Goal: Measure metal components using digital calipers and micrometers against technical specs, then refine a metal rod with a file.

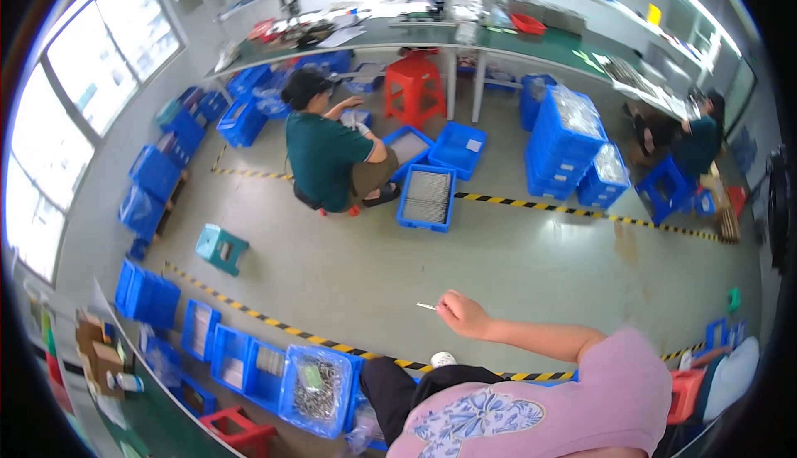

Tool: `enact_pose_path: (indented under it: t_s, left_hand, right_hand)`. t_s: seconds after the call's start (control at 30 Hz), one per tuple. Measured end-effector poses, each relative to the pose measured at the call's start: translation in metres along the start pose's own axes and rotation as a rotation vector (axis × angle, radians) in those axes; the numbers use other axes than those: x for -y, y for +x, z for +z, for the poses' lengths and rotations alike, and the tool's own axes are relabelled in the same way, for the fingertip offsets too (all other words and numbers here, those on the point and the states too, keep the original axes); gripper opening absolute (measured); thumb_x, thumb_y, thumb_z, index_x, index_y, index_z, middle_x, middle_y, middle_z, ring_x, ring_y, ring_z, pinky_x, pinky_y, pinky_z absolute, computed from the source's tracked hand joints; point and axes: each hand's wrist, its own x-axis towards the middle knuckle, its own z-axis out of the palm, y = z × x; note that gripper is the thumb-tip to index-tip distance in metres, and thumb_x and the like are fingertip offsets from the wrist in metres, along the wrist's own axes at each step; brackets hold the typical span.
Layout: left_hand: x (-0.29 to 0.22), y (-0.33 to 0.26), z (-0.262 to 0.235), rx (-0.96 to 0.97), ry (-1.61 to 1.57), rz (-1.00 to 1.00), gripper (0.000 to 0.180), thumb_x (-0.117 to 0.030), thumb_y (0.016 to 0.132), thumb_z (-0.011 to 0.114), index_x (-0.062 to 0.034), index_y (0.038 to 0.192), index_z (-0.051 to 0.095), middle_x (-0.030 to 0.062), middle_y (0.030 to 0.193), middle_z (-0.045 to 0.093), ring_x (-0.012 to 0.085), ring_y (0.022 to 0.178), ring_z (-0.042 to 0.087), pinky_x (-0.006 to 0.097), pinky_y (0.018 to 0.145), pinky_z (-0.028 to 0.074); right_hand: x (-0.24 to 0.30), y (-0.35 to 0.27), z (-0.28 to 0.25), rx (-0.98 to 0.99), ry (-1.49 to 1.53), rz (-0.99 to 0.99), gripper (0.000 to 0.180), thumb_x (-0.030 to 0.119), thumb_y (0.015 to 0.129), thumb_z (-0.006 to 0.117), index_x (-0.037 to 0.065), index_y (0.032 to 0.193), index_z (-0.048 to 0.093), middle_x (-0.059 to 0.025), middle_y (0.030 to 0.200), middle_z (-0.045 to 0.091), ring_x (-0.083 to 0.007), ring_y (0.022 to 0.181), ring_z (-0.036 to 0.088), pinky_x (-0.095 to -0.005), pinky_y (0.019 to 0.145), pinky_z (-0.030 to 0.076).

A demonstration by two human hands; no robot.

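My right hand (463, 315) is held out in front of my body over the grey-green floor, its fingers closed in a pinch. From the fingertips a small, thin, pale strip (426, 306) sticks out to the left; its kind is too small to make out. The bent right forearm comes in from the pink sleeve at the lower right. My left hand is out of view. Below and left of me, a blue crate (290, 385) holds many small metal parts in clear plastic, with a light green piece on top.
A person in dark green (328, 155) sits low near a blue crate (402, 218) of thin stacked parts. Blue crates (548, 150) stand stacked behind striped floor tape (531, 203). A teal stool (221, 248) stands left; a red stool (238, 430) is lower left. Other people sit farther off.
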Motion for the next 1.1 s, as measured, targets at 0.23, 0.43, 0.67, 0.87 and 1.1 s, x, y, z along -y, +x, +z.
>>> enact_pose_path:
  t_s: [0.23, 0.43, 0.67, 0.87, 1.1]
  left_hand:
    - [0.074, 0.006, 0.005, -0.044, -0.407, -0.361, 0.044, -0.038, 0.077, 0.048, 0.0010, 0.096, 0.056, 0.0140, 0.095, 0.058, 0.0263, 0.086, 0.055, 0.038, 0.077, 0.043]
    - [0.107, 0.076, 0.024, -0.054, -0.615, -0.480, 0.050, -0.042, 0.078, 0.046, 0.0019, 0.099, 0.057, 0.0140, 0.097, 0.060, 0.0265, 0.086, 0.056, 0.036, 0.077, 0.044]
    - [0.039, 0.215, -0.101, 0.245, -0.719, -0.839, 0.053, -0.041, 0.084, 0.031, 0.0023, 0.102, 0.057, 0.0140, 0.102, 0.059, 0.0267, 0.095, 0.054, 0.036, 0.081, 0.041]
    - [0.004, 0.244, -0.165, -0.318, -0.955, -0.424, 0.044, -0.038, 0.085, 0.032, -0.0042, 0.091, 0.060, 0.0083, 0.098, 0.061, 0.0196, 0.092, 0.054, 0.039, 0.079, 0.040]
    - [-0.050, 0.327, -0.129, 0.028, -1.382, -0.552, 0.073, -0.059, 0.078, 0.038, -0.0137, 0.133, 0.025, 0.0040, 0.140, 0.019, 0.0232, 0.126, 0.021, 0.043, 0.099, 0.022]
  right_hand:
    - [0.030, 0.071, 0.052, 0.273, 0.039, -0.157, 0.017, 0.016, 0.083, 0.043, 0.003, 0.074, 0.046, -0.0137, 0.072, 0.048, -0.0288, 0.064, 0.050, -0.0364, 0.057, 0.041]
    - [0.062, 0.193, 0.142, 0.460, 0.084, -0.348, 0.019, 0.012, 0.085, 0.042, 0.002, 0.068, 0.042, -0.0065, 0.063, 0.046, -0.0145, 0.052, 0.047, -0.0279, 0.047, 0.037]
    - [0.098, 0.336, 0.239, 0.497, 0.014, -0.387, 0.018, 0.013, 0.082, 0.048, 0.001, 0.069, 0.048, -0.0105, 0.067, 0.049, -0.0191, 0.054, 0.052, -0.0313, 0.050, 0.040]
    - [0.097, 0.443, 0.321, 0.623, 0.008, -0.327, 0.015, 0.014, 0.076, 0.057, 0.000, 0.072, 0.052, -0.0133, 0.073, 0.051, -0.0257, 0.064, 0.052, -0.0332, 0.056, 0.042]
    - [0.188, 0.559, 0.481, 1.025, 0.122, -0.266, 0.014, 0.013, 0.079, 0.057, 0.002, 0.074, 0.050, -0.0025, 0.059, 0.050, -0.0085, 0.044, 0.047, -0.0212, 0.038, 0.036]
